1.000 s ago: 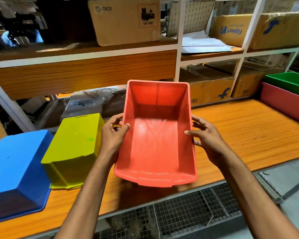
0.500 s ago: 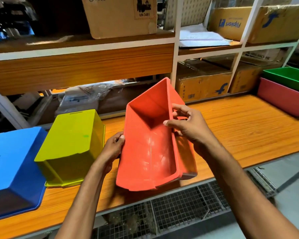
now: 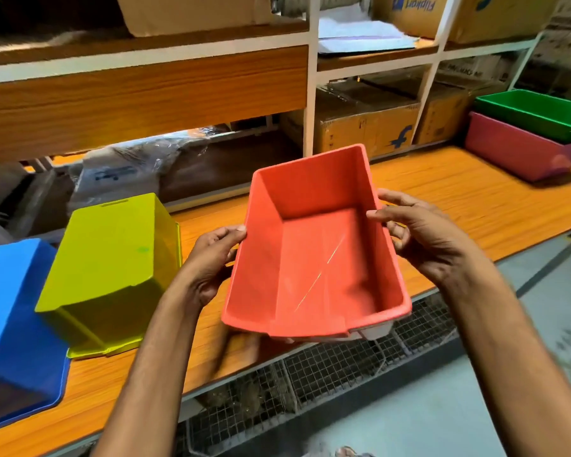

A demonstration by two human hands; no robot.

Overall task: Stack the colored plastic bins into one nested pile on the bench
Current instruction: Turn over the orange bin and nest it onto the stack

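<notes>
The red plastic bin (image 3: pixel 314 258) is held up over the front edge of the wooden surface (image 3: pixel 475 199). A moment ago it was tipped on its side. Now it is turned back, open side up. The left hand (image 3: pixel 211 258) grips its left rim and the right hand (image 3: pixel 419 239) grips its right rim, so the hands are apart.

Far right of the red bin, a green plastic bin (image 3: pixel 534 113) sits inside a pink plastic bin (image 3: pixel 515 153). Left of the red bin, a yellow-green plastic bin (image 3: pixel 112 265) and a blue plastic bin (image 3: pixel 14 318) lie upside down. The red bin looks ready to go in the pile.
</notes>
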